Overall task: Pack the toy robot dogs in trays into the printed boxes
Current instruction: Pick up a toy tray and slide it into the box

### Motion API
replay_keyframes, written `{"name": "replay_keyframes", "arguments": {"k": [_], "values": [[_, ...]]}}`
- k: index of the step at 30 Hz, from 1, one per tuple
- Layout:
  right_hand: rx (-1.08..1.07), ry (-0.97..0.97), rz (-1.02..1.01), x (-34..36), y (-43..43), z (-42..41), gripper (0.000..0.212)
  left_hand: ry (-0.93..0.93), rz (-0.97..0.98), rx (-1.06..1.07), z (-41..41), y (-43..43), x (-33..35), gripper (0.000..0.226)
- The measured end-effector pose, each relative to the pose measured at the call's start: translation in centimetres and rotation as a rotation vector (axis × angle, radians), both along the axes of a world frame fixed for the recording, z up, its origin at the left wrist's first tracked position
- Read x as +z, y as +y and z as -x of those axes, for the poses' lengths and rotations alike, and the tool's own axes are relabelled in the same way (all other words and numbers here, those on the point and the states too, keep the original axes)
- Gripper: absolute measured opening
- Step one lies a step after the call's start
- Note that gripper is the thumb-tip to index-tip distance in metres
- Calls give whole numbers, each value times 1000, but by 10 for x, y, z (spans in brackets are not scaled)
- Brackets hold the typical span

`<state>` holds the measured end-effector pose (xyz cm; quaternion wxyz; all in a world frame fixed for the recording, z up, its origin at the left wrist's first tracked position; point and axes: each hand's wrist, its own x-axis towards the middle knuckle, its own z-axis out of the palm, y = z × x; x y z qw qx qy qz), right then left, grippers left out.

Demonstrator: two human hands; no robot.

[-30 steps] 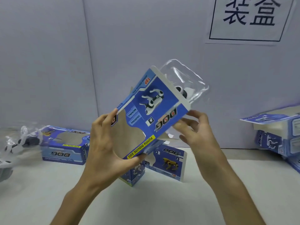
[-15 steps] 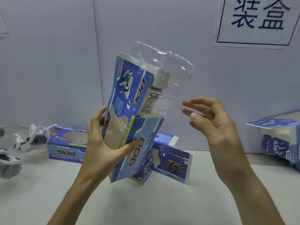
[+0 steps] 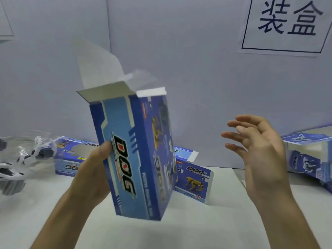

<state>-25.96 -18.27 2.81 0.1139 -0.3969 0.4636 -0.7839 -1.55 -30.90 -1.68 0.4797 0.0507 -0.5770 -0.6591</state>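
While the left hand grips one printed box, the right hand hovers spread

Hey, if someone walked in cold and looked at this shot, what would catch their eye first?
The tall blue DOG box at centre, held upright with its top flaps open, gripped at its left edge by the left hand. Next, the right hand hovering open beside it, touching nothing. Then the white sign with two large dark characters on the wall, upper right.
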Motion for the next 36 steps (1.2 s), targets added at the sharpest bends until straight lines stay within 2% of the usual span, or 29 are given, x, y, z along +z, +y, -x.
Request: {"name": "replay_keyframes", "arguments": {"k": [1, 3, 4, 5, 6, 7, 8, 10, 12, 13, 15, 17, 19, 21, 24, 26, 29, 32, 34, 35, 36], "values": [[-2, -4, -4, 0, 0, 0, 22, -21, -34, -58, -1, 2, -1, 64], [0, -13, -9, 0, 1, 1, 22, -129, -182, -31, 1, -1, -11, 100], [2, -13, -11, 0, 1, 1, 22, -135, -236, -57, 4, -3, -17, 108], [2, -9, -13, 1, 1, 1, 22, -121, -243, -178, 4, -3, -22, 106], [1, -3, -16, 0, 1, 1, 22, -60, -208, -353, 7, 4, -23, 92], [-1, 0, -22, 0, 1, 3, 21, -7, -183, -348, 6, 8, -20, 69], [-1, 0, -39, -1, 0, 4, 20, 8, -150, -223, 6, 6, -23, 51], [43, -8, -125, -3, -4, 6, 18, 90, -87, -377, 16, -4, -36, 45], [201, -63, -236, -8, -9, 7, 27, 53, -100, -523, 31, -1, -51, 44], [296, -105, -284, -9, -10, 6, 34, 18, -144, -523, 36, 1, -59, 42], [384, -110, -363, -13, -11, 5, 41, -131, -176, -400, 48, 3, -67, 39], [340, -22, -393, -15, -10, 9, 39, -306, -167, -301, 58, 6, -73, 51], [316, -8, -380, -15, -11, 15, 36, -359, -75, -181, 59, 1, -72, 48], [311, -91, -363, -17, -13, 18, 34, -386, 3, -147, 65, 7, -64, 38], [375, -280, -339, -23, -21, 15, 31, -327, -85, 16, 79, 15, -59, 32], [565, -392, -289, -25, -26, 13, 36, -250, -182, 111, 82, 21, -54, 34], [728, -350, -305, -30, -32, 11, 39, -140, -257, 192, 77, 21, -44, 42], [830, -364, -296, -42, -37, 9, 50, -72, -310, 226, 71, 20, -41, 45], [900, -459, -249, -51, -39, 11, 56, -35, -348, 203, 68, 20, -41, 31], [923, -499, -221, -55, -40, 12, 58, -24, -377, 184, 67, 21, -39, 32], [938, -527, -195, -58, -41, 14, 58, -16, -391, 160, 64, 21, -39, 42]]}}
